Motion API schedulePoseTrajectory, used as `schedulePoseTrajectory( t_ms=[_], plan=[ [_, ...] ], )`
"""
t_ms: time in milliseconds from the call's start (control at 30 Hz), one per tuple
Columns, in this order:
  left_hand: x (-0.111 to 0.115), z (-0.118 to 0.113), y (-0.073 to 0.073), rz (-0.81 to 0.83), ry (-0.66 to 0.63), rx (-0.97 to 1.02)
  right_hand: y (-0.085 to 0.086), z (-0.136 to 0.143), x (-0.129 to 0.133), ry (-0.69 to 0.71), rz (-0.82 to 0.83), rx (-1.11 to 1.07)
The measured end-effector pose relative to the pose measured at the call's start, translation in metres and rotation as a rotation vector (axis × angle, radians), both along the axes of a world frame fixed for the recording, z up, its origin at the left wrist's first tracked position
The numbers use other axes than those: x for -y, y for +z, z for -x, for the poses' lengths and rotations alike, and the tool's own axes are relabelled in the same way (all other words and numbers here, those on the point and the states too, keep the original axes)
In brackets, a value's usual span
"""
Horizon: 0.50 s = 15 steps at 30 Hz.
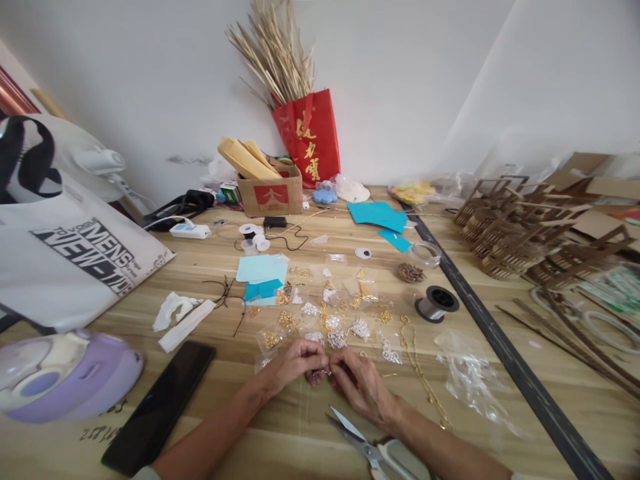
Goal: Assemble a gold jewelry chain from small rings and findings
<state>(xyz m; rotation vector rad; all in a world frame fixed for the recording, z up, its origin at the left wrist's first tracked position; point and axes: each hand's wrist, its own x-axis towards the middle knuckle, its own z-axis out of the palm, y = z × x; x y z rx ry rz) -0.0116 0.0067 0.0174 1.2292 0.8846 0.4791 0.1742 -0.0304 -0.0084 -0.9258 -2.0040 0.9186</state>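
Note:
My left hand (299, 363) and my right hand (357, 383) meet near the front of the wooden table, fingertips pinched together. Between them is a small silvery piece (323, 373), too small to make out fully. Just beyond my fingers lie little bags and piles of silver beads (337, 339) and gold findings (289, 320). Right of my right hand, a gold chain (420, 373) stretches along the wood. Open scissors (367, 448) rest below my right hand, their handles partly hidden by my forearm.
A black phone (160, 407) and a purple device (75, 377) lie left. A wire spool (437, 304), clear plastic bags (473, 373) and brown woven baskets (520, 233) are right. Behind stand a cardboard box (273, 193) and a red bag (315, 140); blue cards (377, 217) lie near them.

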Motion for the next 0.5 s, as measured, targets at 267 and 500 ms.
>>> schedulePoseTrajectory(
  t_ms=[267,500],
  plan=[
    [-0.0020,0.0001,-0.0026,0.014,-0.005,-0.028,0.0041,0.0006,-0.0002,0.051,-0.087,-0.007],
    [-0.0040,0.0013,-0.0028,0.018,-0.011,-0.036,0.0036,-0.0008,-0.0007,0.017,-0.130,0.032]
  ],
)
